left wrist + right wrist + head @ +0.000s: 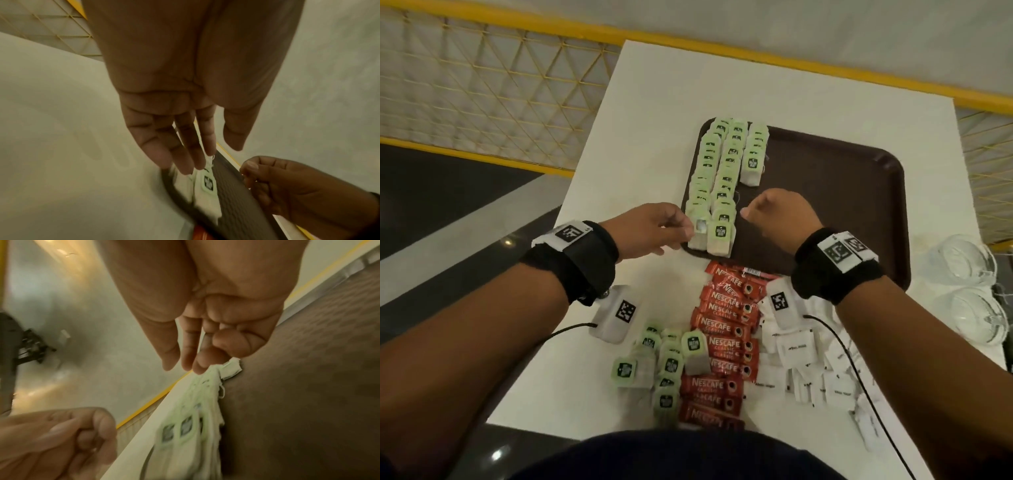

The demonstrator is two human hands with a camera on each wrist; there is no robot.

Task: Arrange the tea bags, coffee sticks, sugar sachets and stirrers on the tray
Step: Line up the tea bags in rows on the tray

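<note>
Dark clothing [678, 459] of the person fills the near edge of the head view. Just beyond it, on the white table [654, 102], 3 loose groups: green-tagged tea bags [661, 363] at left, red coffee sticks [726, 346] reading "NESCAFE CLASSIC" in the middle, white sugar sachets [804, 353] at right, their print too small to read.

Both forearms reach forward, each with a black wrist strap bearing square black-and-white markers.

Left hand [654, 229]: palm down at the near-left corner of the brown tray [859, 205]. In the left wrist view its fingers [185, 155] lie fairly straight, tips touching the nearest tea bag [697, 233] in the left row; no curl round it.

Right hand [780, 214]: over the tray just right of the rows, fingers curled in, thumb and forefinger brought together. Whether they pinch a string, I cannot tell.

Tea bag rows [726, 171]: 3 overlapping columns along the tray's left side, the third shorter. Tag logos dark, blurred, unreadable.

Clear glassware [969, 291] sits at the table's right edge.
</note>
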